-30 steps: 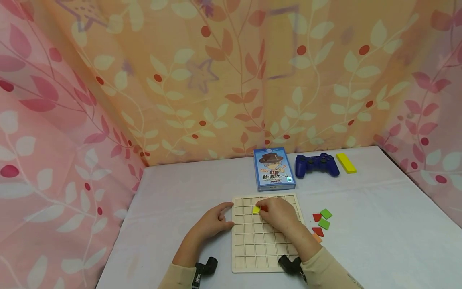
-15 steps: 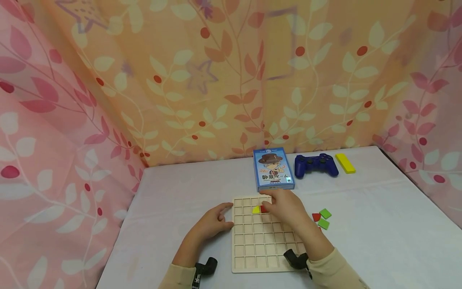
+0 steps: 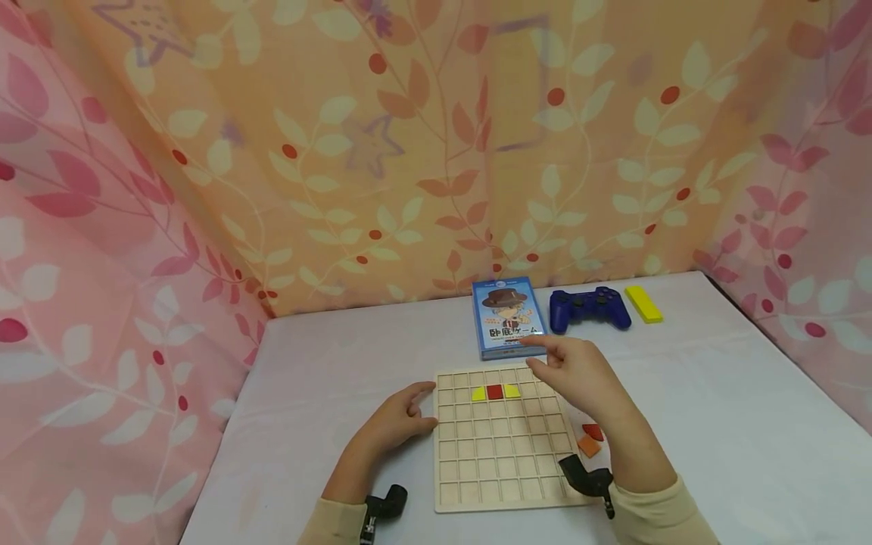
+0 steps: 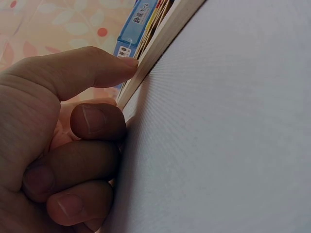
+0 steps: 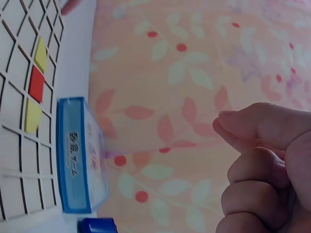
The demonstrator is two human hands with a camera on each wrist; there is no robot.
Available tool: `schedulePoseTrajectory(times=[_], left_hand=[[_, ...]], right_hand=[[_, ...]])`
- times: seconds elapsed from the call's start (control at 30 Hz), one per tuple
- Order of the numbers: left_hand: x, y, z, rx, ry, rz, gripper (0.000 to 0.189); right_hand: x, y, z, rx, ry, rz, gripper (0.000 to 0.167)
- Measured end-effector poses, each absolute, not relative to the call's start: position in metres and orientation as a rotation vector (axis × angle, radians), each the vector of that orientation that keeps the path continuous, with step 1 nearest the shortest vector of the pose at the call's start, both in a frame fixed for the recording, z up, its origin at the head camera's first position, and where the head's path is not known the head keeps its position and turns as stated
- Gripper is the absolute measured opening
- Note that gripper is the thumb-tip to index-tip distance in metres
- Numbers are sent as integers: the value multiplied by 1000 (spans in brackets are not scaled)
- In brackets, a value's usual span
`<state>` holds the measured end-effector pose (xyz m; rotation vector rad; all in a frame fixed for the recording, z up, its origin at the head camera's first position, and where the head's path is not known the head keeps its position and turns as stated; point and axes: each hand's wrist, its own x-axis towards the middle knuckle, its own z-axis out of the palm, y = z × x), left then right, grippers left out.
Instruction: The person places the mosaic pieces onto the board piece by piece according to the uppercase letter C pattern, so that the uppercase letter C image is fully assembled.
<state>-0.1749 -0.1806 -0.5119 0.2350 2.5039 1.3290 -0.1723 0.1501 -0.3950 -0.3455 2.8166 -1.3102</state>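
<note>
Resting against the left edge of a pale wooden grid board (image 3: 470,473), my left hand (image 3: 395,418) touches it with thumb and index finger. In the left wrist view the thumb (image 4: 104,70) meets the board's side while the other fingers curl. Over the board's far right corner hovers my right hand (image 3: 580,375), index finger pointing left, nothing visible in its fingers. One row near the board's far side bears a red square tile (image 3: 494,392) between a left yellow tile (image 3: 479,393) and a right yellow tile (image 3: 512,391), both with slanted outer edges.
Beyond the board lies a blue card-game box (image 3: 509,318), beside a dark blue game controller (image 3: 590,310) and a yellow block (image 3: 643,304). A loose red tile (image 3: 593,431) and an orange tile (image 3: 589,446) lie by the board's right edge, partly near my right forearm.
My right hand has left the tiles and moved right, uncovering the red square and the right yellow tile. Its arm now hides the loose green tiles. My left hand stays at the board's edge.
</note>
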Motion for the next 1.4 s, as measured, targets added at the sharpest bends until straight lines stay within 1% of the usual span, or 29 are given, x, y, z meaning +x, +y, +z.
schedulePoseTrajectory(times=[0.4, 0.77, 1.17, 1.4], left_hand=[[-175, -183, -511, 237, 2503, 1337, 71], [-175, -180, -512, 252, 2488, 1370, 72], [-175, -180, -511, 221, 2491, 1352, 71], [-174, -180, -512, 225, 2498, 1343, 71]], right_hand=[[-174, 191, -394, -205, 2722, -1487, 37], [-171, 229, -397, -147, 2755, -1423, 44], [-183, 267, -430, -95, 2653, -1310, 51], [-186, 277, -448, -76, 2561, -1207, 47]])
